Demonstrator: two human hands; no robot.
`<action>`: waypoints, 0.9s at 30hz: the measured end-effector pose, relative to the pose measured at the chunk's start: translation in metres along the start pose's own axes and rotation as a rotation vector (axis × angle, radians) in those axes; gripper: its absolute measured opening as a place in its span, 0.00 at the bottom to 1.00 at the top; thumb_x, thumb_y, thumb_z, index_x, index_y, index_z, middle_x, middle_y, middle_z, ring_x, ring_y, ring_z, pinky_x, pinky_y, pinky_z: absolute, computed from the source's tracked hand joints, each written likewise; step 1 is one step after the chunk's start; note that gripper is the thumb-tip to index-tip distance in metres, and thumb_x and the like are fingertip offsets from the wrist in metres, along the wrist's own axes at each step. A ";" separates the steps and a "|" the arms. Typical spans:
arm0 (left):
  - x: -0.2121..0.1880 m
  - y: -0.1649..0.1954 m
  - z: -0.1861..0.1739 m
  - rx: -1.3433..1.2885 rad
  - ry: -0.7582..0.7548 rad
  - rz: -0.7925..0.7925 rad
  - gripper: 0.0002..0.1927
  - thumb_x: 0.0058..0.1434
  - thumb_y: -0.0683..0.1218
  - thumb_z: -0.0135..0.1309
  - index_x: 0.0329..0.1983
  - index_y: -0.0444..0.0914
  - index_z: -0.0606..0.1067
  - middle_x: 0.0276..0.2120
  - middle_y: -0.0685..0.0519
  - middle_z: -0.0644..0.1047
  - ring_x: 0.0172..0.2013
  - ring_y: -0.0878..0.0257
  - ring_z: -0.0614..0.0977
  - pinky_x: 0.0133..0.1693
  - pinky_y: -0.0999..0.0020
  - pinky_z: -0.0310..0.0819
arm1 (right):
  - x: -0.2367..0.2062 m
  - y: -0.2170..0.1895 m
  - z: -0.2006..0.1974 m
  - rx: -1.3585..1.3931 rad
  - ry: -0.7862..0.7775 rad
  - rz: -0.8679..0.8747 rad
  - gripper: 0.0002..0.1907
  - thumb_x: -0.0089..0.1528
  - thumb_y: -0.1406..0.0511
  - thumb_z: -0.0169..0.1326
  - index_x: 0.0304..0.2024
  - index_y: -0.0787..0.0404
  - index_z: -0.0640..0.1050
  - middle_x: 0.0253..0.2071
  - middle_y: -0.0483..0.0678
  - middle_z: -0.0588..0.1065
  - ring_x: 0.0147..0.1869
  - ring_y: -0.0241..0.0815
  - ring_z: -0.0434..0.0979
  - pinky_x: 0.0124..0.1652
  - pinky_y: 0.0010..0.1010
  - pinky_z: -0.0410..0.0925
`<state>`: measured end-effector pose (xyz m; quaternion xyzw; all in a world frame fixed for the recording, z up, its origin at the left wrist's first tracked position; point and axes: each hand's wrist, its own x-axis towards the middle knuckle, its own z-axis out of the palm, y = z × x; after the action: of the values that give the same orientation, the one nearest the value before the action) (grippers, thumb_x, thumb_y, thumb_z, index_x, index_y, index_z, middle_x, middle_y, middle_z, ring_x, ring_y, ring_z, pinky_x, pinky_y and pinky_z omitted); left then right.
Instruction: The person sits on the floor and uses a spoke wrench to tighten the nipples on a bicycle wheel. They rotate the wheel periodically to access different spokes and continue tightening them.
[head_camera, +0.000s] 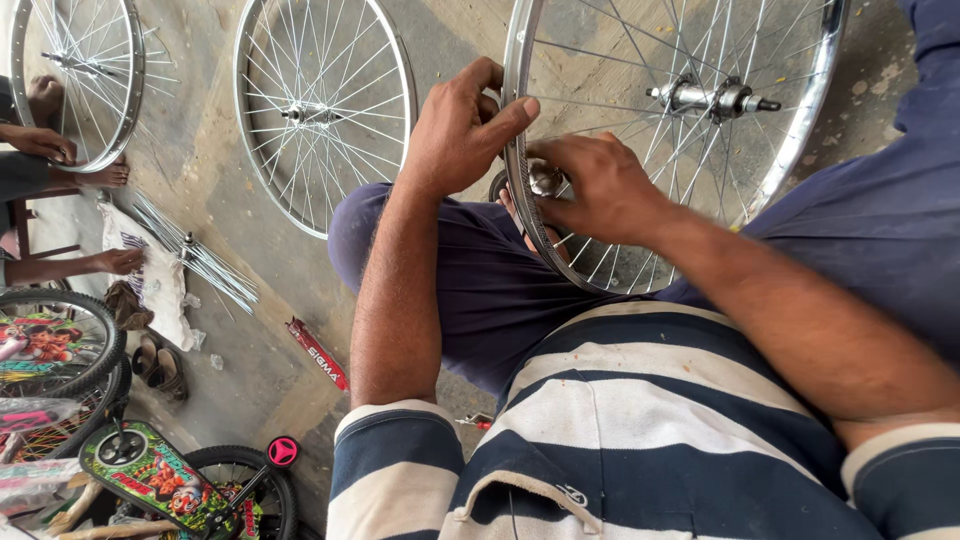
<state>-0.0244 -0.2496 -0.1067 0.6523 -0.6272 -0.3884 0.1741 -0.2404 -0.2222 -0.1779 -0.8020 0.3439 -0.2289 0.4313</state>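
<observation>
Up close: left hand (462, 128) clamped over wheel rim (520, 170) at nine o'clock; right hand (598, 185) pinching small metal tool (545, 181) against rim's inner face. Wheel propped on lap. Light, stiff, likely slick; spokes (620, 60) thin, bendable. Best held by rim, not spokes.

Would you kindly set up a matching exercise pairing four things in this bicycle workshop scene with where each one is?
Things:
1. left hand
2. right hand
3. spare spoked wheel
4. loose bundle of spokes

Places:
A. lying flat on the concrete floor, untouched
B. gripping the rim of the wheel on the person's lap from above
C. on a white cloth near another person's hand
D. pinching a small metal part at the inside of the rim

Pairs: 1-B, 2-D, 3-A, 4-C
</observation>
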 end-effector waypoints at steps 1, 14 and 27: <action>0.000 0.000 0.000 0.009 0.006 -0.010 0.24 0.64 0.57 0.62 0.44 0.30 0.76 0.17 0.48 0.78 0.18 0.67 0.78 0.21 0.66 0.67 | -0.002 0.003 -0.002 0.138 -0.012 -0.017 0.21 0.60 0.60 0.66 0.51 0.65 0.80 0.41 0.51 0.80 0.46 0.46 0.82 0.51 0.39 0.73; 0.001 -0.007 0.005 -0.006 0.002 0.039 0.23 0.65 0.56 0.61 0.45 0.29 0.76 0.19 0.46 0.80 0.20 0.64 0.83 0.23 0.67 0.74 | 0.019 -0.003 -0.011 0.025 -0.244 0.084 0.18 0.61 0.59 0.66 0.49 0.59 0.79 0.40 0.52 0.81 0.45 0.51 0.82 0.47 0.44 0.72; 0.004 -0.010 0.004 -0.006 0.008 0.019 0.22 0.65 0.56 0.61 0.45 0.31 0.76 0.21 0.49 0.80 0.21 0.66 0.83 0.23 0.67 0.74 | 0.012 -0.013 -0.024 0.302 -0.109 -0.182 0.11 0.62 0.65 0.65 0.40 0.64 0.77 0.42 0.54 0.81 0.46 0.50 0.85 0.50 0.42 0.76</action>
<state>-0.0211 -0.2507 -0.1172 0.6473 -0.6316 -0.3859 0.1822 -0.2435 -0.2388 -0.1533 -0.7673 0.2079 -0.2723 0.5421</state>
